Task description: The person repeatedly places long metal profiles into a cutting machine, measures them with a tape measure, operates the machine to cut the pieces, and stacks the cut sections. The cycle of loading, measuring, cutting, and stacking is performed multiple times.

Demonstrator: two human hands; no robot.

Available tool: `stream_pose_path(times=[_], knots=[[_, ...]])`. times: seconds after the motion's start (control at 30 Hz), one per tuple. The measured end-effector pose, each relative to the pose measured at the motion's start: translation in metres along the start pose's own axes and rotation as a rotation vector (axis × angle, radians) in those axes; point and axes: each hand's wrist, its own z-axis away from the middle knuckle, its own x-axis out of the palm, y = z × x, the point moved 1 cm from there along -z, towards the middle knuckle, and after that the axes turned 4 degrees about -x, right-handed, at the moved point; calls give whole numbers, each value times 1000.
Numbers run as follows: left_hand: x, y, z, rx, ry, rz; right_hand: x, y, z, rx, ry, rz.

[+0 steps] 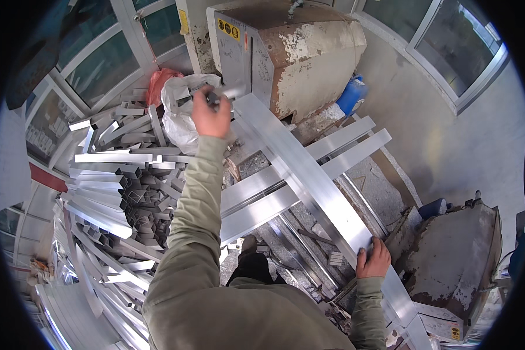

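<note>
The right hand (374, 261) lay on the long aluminium profile (324, 189), near its lower right end, with the thumb upon the broad face and the fingers bent toward the far edge. It touched the metal, but I could not tell whether it clamped it or only rested there. The left hand (212, 114) was raised beside the upper end of the same profile, thumb and forefinger curved; a small silvery piece (235, 92) was blurred next to the fingertips, and I could not say if it was held.

The profile lay slantwise over two aluminium crossbars (256, 219), crossing them at about their middle, and its upper end came close to the lower corner of a machine housing (321, 64) with peeling paint. In my judgement it was stiff and rather light for its length — if hollow, as its boxed shape suggested — but awkward to turn, smooth enough to slide on the crossbars, and easy to scratch or dent. One hand near each end, around the long edges and away from the cut corners, seemed the safest hold.

Farther out, short offcuts (149, 219) were heaped at the left, below a white sack (181, 125) and a red bag (159, 87). A blue container (351, 96) stood beside the housing's right edge, and a second worn housing (449, 262) was at the lower right.
</note>
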Motion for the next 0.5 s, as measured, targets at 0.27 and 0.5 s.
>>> stream_pose_path(times=[0.27, 0.5], knots=[[134, 64, -184, 143, 67, -262, -7, -6, -5, -6, 11, 1], [126, 96, 44, 520, -796, -34, -22, -7, -7, 5, 148, -48]])
